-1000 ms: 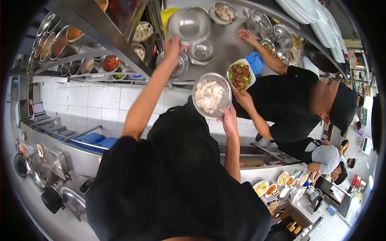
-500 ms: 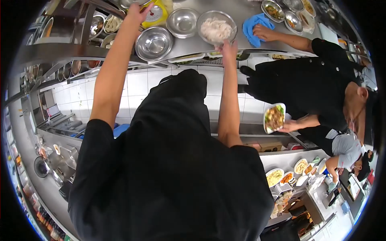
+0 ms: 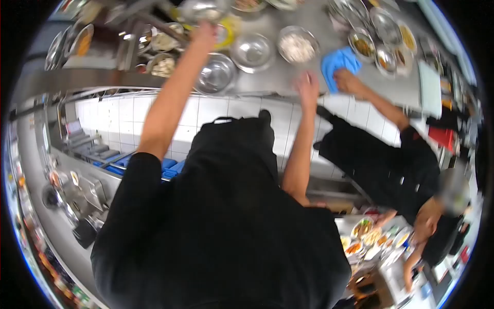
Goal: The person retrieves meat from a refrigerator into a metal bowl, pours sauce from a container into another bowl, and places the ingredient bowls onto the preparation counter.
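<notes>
My left hand (image 3: 205, 32) grips the near rim of a metal bowl (image 3: 205, 10) above the yellow dial scale (image 3: 226, 33), which the bowl partly hides. My right hand (image 3: 307, 85), blurred, hovers at the counter's front edge with nothing visible in it and its fingers loosely apart. Just beyond it, and not touching it, a metal bowl of pale shredded food (image 3: 298, 47) stands on the counter. Two empty metal bowls, one farther back (image 3: 252, 52) and one at the edge (image 3: 216, 73), sit between my arms.
On the right, a co-worker's hand (image 3: 347, 81) presses a blue cloth (image 3: 340, 64) on the steel counter (image 3: 383, 85). Several bowls of food stand behind it. A metal shelf rail (image 3: 98, 77) runs at left. Filled plates (image 3: 363, 226) lie on the counter behind the co-worker.
My right hand has let go of the bowl of pale food and drawn back. My left hand now holds a metal bowl over the scale. The co-worker's plate has moved to the rear counter.
</notes>
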`<action>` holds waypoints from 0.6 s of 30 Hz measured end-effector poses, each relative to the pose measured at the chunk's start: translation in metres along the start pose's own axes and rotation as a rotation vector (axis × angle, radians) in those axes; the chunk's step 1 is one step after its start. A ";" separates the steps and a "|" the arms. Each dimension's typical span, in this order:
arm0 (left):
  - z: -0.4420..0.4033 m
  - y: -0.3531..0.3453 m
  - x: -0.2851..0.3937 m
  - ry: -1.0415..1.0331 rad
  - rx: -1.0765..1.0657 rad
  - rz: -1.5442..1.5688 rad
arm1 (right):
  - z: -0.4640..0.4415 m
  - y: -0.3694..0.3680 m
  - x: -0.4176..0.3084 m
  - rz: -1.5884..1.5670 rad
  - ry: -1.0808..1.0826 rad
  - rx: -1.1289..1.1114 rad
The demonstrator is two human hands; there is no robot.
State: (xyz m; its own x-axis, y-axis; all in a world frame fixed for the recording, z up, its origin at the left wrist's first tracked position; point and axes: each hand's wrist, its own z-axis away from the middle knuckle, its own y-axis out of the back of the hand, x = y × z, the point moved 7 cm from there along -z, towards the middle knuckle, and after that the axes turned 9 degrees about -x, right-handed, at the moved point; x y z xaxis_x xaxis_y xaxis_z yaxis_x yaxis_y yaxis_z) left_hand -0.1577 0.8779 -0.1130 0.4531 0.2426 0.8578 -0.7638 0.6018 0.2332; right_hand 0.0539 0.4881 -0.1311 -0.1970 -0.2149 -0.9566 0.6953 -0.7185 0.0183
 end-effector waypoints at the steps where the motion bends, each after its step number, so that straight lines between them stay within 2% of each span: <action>1: 0.065 -0.026 0.018 0.075 0.199 0.854 | 0.025 -0.006 -0.027 0.225 0.001 -0.059; 2: 0.103 -0.029 0.028 0.068 0.104 0.295 | 0.048 -0.015 -0.035 -0.075 -0.014 -0.141; 3: 0.124 -0.034 0.022 0.022 0.018 0.294 | 0.062 -0.019 -0.029 -0.181 -0.025 -0.187; 5: 0.166 -0.047 0.007 -0.071 -0.155 0.300 | 0.083 -0.032 -0.046 -0.092 0.086 -0.230; 6: 0.181 -0.047 -0.010 0.023 -0.338 0.473 | 0.095 -0.042 -0.051 -0.071 0.010 -0.229; 7: 0.208 -0.025 -0.009 0.066 -0.447 0.287 | 0.106 -0.052 -0.056 -0.049 -0.065 -0.230; 8: 0.198 -0.027 -0.052 -0.025 -0.629 0.440 | 0.115 -0.066 -0.056 0.060 -0.191 -0.204; 9: 0.241 0.014 -0.036 0.144 -0.741 0.527 | 0.123 -0.082 -0.049 0.140 -0.263 -0.218; 10: 0.243 0.032 -0.073 0.235 -0.909 0.609 | 0.136 -0.106 -0.046 0.216 -0.314 -0.296; 11: 0.245 0.056 -0.106 0.215 -0.988 0.640 | 0.136 -0.113 -0.016 0.300 -0.363 -0.365; 12: 0.268 0.102 -0.114 0.176 -0.994 0.651 | 0.145 -0.142 -0.003 0.352 -0.477 -0.457; 13: 0.290 0.153 -0.124 0.168 -0.929 0.649 | 0.154 -0.173 0.007 0.467 -0.486 -0.578; 14: 0.307 0.201 -0.144 0.182 -0.905 0.642 | 0.166 -0.208 0.014 0.413 -0.592 -0.671; 17: 0.329 0.313 -0.211 0.023 -0.695 0.758 | 0.195 -0.352 0.005 0.604 -0.569 -0.923; 18: 0.336 0.351 -0.221 -0.015 -0.602 0.827 | 0.199 -0.402 0.001 0.631 -0.502 -1.004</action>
State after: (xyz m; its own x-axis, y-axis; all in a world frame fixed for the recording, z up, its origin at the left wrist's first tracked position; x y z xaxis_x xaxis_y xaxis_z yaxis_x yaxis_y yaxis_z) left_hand -0.6802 0.7792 -0.0667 -0.1200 0.7485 0.6522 -0.4749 0.5337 -0.6998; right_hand -0.3632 0.6458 -0.0812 0.2696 -0.7152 -0.6448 0.9327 0.3606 -0.0100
